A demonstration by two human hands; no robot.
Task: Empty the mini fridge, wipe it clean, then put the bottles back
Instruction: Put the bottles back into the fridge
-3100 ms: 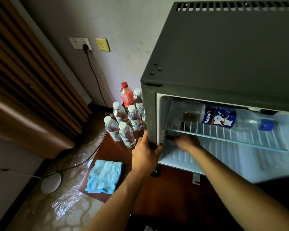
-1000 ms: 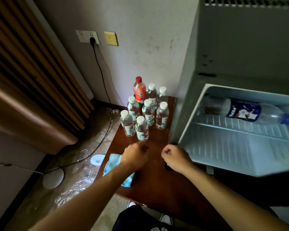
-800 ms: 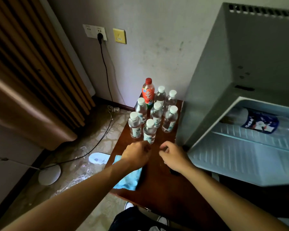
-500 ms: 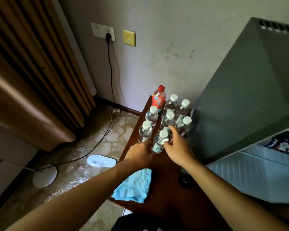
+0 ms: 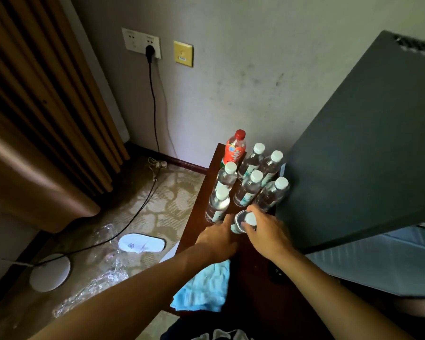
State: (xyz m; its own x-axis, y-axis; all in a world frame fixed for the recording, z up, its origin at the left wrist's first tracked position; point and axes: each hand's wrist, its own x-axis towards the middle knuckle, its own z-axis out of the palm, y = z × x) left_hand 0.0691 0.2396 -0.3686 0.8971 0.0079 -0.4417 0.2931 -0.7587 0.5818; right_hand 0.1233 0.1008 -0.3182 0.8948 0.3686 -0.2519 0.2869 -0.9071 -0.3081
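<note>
Hands (image 5: 243,231) now closed around nearest water bottle (image 5: 243,223), label hidden

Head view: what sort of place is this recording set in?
Probably a hotel room: a mini fridge on a dark wooden stand, a white disposable slipper on patterned carpet, and heavy brown curtains.

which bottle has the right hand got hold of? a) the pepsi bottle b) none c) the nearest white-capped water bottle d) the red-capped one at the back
c: the right hand curls round the nearest white-capped water bottle at the front of the cluster; the red-capped bottle stands untouched at the back.
</note>
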